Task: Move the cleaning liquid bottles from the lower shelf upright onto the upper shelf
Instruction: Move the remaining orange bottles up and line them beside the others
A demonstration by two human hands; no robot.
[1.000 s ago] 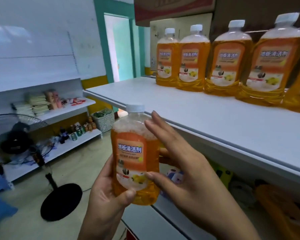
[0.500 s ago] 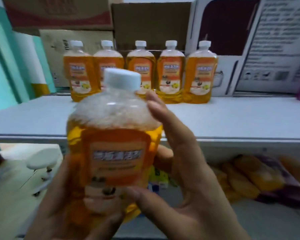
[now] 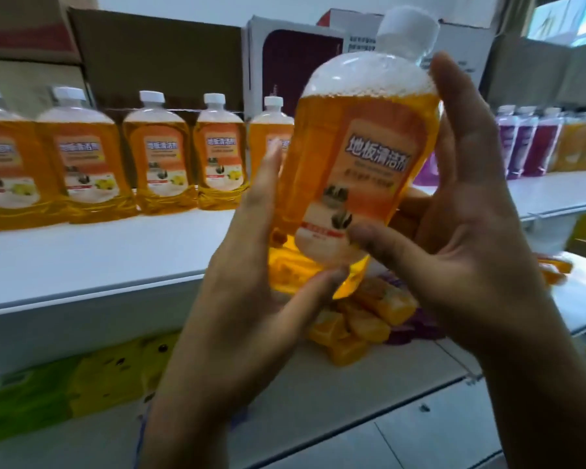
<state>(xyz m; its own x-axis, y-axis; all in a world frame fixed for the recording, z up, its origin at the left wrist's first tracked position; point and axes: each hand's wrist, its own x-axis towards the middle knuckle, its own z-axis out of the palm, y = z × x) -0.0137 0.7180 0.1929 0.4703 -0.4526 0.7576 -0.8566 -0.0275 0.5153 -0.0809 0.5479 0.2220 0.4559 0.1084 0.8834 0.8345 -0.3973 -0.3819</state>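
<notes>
I hold an orange cleaning liquid bottle (image 3: 359, 170) with a white cap between both hands, in front of the upper shelf (image 3: 99, 258). It leans with its cap toward the upper right. My left hand (image 3: 251, 265) grips its lower left side, thumb under the base. My right hand (image 3: 471, 214) grips the right side, thumb on the label and fingers reaching up to the neck. Several matching bottles (image 3: 159, 157) stand upright in a row at the back of the upper shelf, to the left of the held one.
Cardboard boxes (image 3: 156, 62) stand behind the row. Purple pouches (image 3: 521, 143) line the upper shelf at right. On the lower shelf (image 3: 318, 418) lie orange pouches (image 3: 362, 319) under the held bottle and green packs (image 3: 48, 394) at left.
The view has swung right along the shelf. Both hands have lifted the bottle higher and tipped its cap to the right; it now sits level with the row on the upper shelf.
</notes>
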